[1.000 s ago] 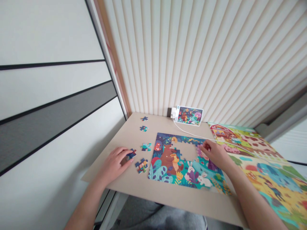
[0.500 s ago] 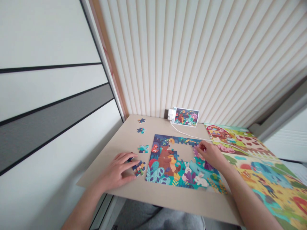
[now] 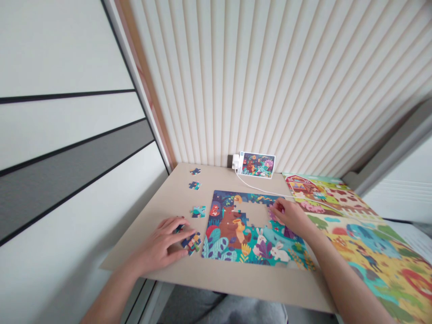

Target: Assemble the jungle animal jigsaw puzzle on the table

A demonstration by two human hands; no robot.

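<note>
A jigsaw puzzle [image 3: 232,227] of a bear, rabbits and plants lies on the table, with a gap showing the tabletop in its upper middle. My right hand [image 3: 290,216] rests over the pink part at the gap's right edge. Its fingertips are pinched together, and whatever they may hold is hidden. On the left, my left hand [image 3: 167,240] lies with its fingers spread, touching loose puzzle pieces [image 3: 192,243]; one is partly covered by the fingers. Farther up are a teal piece [image 3: 198,212], a dark blue and teal piece [image 3: 195,185] and a dark piece [image 3: 195,171].
A white card [image 3: 257,164] with a picture like the puzzle's leans at the back of the table beside a white charger [image 3: 235,161]. Its cable [image 3: 251,186] runs right over the colourful picture boards [image 3: 357,243]. A pleated blind [image 3: 216,81] stands behind.
The whole view has shifted slightly, moving the scene left. My right hand remains at the gap's right edge. My left fingers have drawn back a little on the pieces.
</note>
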